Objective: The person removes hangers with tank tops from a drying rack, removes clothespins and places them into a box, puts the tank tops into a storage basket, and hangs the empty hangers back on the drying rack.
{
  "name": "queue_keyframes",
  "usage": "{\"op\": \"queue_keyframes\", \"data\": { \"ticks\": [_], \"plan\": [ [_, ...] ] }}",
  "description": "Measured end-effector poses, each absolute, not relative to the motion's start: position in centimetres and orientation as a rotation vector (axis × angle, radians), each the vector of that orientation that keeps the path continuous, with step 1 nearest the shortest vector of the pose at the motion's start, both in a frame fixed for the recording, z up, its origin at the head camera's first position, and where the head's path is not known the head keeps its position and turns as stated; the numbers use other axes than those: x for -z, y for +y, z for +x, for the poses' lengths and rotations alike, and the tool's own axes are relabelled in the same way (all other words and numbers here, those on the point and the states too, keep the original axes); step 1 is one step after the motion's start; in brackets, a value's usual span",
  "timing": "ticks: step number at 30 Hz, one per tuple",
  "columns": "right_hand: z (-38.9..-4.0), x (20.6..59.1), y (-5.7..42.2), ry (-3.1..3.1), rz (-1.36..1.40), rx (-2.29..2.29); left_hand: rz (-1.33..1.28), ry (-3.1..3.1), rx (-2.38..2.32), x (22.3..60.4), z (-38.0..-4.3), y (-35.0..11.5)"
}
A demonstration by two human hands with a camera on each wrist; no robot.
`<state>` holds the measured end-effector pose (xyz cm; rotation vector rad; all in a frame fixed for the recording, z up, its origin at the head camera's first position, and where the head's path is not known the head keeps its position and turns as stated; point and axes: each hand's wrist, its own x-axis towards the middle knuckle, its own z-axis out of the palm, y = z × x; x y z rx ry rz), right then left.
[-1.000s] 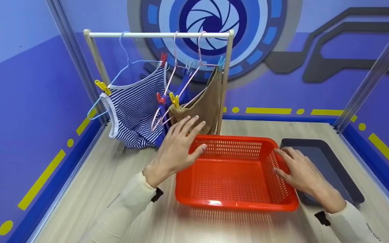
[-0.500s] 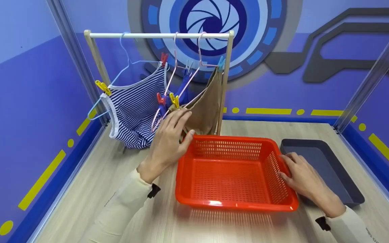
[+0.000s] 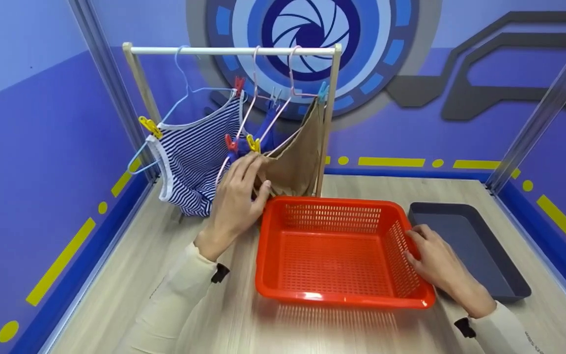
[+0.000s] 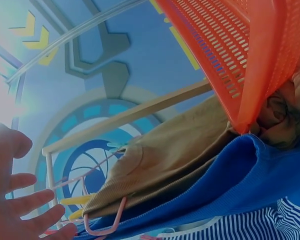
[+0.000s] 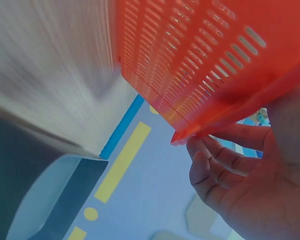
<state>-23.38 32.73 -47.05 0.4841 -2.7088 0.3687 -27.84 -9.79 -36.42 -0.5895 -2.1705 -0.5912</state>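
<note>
My left hand (image 3: 236, 199) hovers in front of the hanging brown garment (image 3: 290, 169), its fingers fairly straight; the left wrist view shows these fingers (image 4: 32, 200) spread, with nothing between them. A red perforated basket (image 3: 342, 298) stands in front of the rack. At its right rim, my right hand (image 3: 438, 260) holds on with bent fingers, and the right wrist view has those fingers (image 5: 220, 162) curled at the rim. Yellow (image 3: 253, 143) and red (image 3: 231, 142) clothespins sit just beyond the left fingertips. A blue garment (image 4: 240, 170) hangs beside the brown one, mostly hidden in the head view.
A clothes rack (image 3: 234, 50) with a white bar bears several hangers. On its left hangs a striped top (image 3: 199, 152) on a blue hanger (image 3: 183, 93). A dark grey tray (image 3: 474, 241) lies right of the basket. Walls enclose the table (image 3: 130, 275).
My left hand has moved left, away from over the basket, to the front of the hanging clothes. The right hand has settled lower onto the basket's right rim. The basket has not visibly moved.
</note>
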Motion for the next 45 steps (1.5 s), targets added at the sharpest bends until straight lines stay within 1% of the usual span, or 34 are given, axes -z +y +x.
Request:
{"op": "queue_keyframes", "data": {
  "ticks": [13, 21, 32, 45],
  "plan": [
    [-23.6, 47.7, 32.3, -2.661, 0.427, -0.387, -0.426, -2.236, 0.631, 36.6, -29.6, -10.7],
    [-23.6, 47.6, 32.1, -2.666, 0.402, -0.398, -0.378, -2.323, 0.661, 36.5, -30.9, -10.6],
    [-23.8, 47.9, 31.9, -2.631, 0.393, -0.389, -0.336, -2.361, 0.686, 36.6, -33.0, -9.4],
    [-24.0, 48.2, 32.0, -2.6, 0.391, -0.362, -0.404, -2.31, 0.763, 37.7, -33.8, -9.2]
  ]
}}
